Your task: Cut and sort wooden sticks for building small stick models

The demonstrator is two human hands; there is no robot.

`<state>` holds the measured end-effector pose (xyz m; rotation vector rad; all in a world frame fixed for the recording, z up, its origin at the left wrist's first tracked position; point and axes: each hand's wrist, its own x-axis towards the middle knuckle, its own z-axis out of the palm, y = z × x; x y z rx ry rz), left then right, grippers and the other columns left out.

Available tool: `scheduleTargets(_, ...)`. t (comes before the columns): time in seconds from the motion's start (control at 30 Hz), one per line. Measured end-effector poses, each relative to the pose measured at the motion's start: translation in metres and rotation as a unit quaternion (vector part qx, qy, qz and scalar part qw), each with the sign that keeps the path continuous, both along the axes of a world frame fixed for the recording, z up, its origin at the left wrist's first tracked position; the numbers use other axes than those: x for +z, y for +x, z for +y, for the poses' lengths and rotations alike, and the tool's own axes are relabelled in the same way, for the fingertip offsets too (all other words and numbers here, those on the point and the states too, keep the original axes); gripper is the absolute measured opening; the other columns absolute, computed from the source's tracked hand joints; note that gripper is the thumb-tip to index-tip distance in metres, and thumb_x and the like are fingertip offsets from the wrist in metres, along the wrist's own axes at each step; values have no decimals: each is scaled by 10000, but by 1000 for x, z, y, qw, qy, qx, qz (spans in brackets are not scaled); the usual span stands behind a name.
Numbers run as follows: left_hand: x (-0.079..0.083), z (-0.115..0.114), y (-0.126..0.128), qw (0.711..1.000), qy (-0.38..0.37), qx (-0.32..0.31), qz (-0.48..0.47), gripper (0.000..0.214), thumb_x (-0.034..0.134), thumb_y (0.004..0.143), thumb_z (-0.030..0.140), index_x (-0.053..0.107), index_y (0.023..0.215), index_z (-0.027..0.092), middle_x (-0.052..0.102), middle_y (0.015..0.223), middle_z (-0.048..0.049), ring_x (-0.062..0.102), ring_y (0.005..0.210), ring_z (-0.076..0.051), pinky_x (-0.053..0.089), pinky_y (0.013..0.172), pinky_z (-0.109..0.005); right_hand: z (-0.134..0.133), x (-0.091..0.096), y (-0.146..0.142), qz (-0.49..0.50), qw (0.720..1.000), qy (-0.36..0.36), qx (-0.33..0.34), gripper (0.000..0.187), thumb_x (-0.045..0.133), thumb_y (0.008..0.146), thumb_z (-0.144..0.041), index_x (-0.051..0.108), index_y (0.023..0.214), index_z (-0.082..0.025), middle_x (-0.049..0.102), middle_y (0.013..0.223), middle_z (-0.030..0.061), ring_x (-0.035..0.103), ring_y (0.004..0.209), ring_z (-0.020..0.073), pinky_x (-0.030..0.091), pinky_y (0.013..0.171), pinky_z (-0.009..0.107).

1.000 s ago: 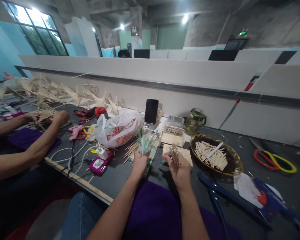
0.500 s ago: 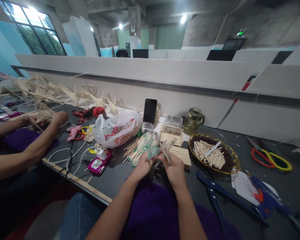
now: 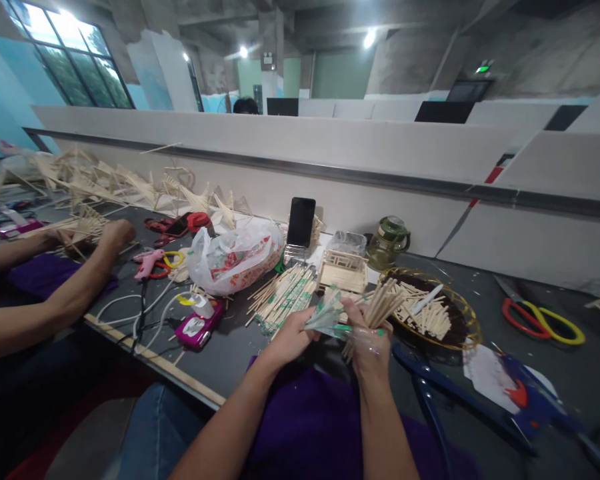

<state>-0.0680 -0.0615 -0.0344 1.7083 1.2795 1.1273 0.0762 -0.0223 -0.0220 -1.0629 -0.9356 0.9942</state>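
Note:
My right hand (image 3: 371, 347) is closed around a bundle of thin wooden sticks (image 3: 383, 303), which tilts up to the right. A clear plastic wrapper with green print (image 3: 327, 317) is gripped in my left hand (image 3: 294, 337), and its far end stretches across to my right hand. Just beyond my left hand lies a pile of wrapped sticks (image 3: 283, 297). A small tray built of sticks (image 3: 344, 272) sits behind my hands. To the right is a woven basket (image 3: 473, 323) holding many short sticks and a white pen-like object.
A white plastic bag (image 3: 235, 257), a purple power strip (image 3: 199, 327) and a pink glue gun (image 3: 150, 263) lie left. A phone (image 3: 301, 222) and a green jar (image 3: 389, 243) stand behind. Scissors (image 3: 543, 319) and a blue tool (image 3: 460, 390) lie right. A co-worker's arms (image 3: 80, 287) are at left.
My hands have moved apart, the right one shifting right with the bare sticks. The plastic wrapper is now off most of the bundle and stretched between my hands.

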Motion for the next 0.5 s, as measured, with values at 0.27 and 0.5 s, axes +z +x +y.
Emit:
scheduleTargets(0.27,4,-1,1,1000,-3,2,15,217,432,718,81,623,788,158,527,662,36,475,644,-119,350,635,-220,0,6,9,74,995,29,-52,291,809,623,-398,653,611,-153,486,543,-53,359,435,60,262,397,221)
scheduleTargets(0.5,1,-1,1,998,3,26,-58,186,436,679,57,564,758,166,509,671,33,468,650,-120,365,630,-216,-1,-8,-4,-4,998,31,63,286,769,648,-432,633,640,-181,605,593,-9,559,546,142,468,529,270)
